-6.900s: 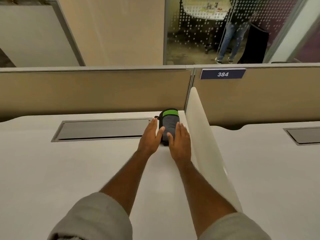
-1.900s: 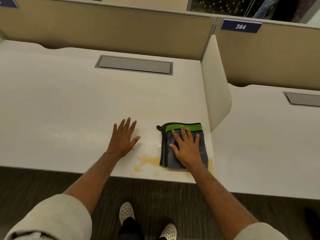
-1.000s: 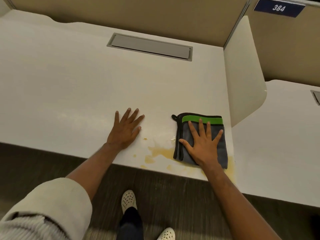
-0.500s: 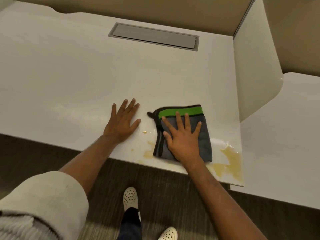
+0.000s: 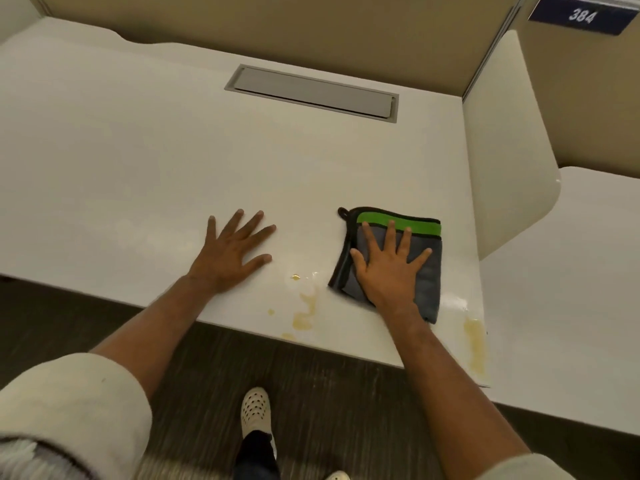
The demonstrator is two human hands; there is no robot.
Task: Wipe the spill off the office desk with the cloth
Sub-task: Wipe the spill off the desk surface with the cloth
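Now that the folded microfibre cloth [image 5: 415, 268] has slid back rightward under the right hand's [image 5: 386, 271] flat, spread fingers [image 5: 389, 237], yellow spill [image 5: 304, 313] shows again left of them; the left hand [image 5: 230, 252] presses the counter [image 5: 138, 161], so wiping remains unfinished.

The right hand [image 5: 388, 271] lies flat on the folded cloth [image 5: 427, 271] and hides its middle, along with any spill [image 5: 306, 311] on the table [image 5: 138, 168] beneath the cloth. Both sleeves run off the bottom edge of the view, the left sleeve [image 5: 69, 417] blurred at its cuff. Below the table's near edge one shoe [image 5: 255, 408] shows whole while the second shoe [image 5: 337, 475] is cut to a sliver, and the number plate [image 5: 581, 16] is clipped at the top right corner.
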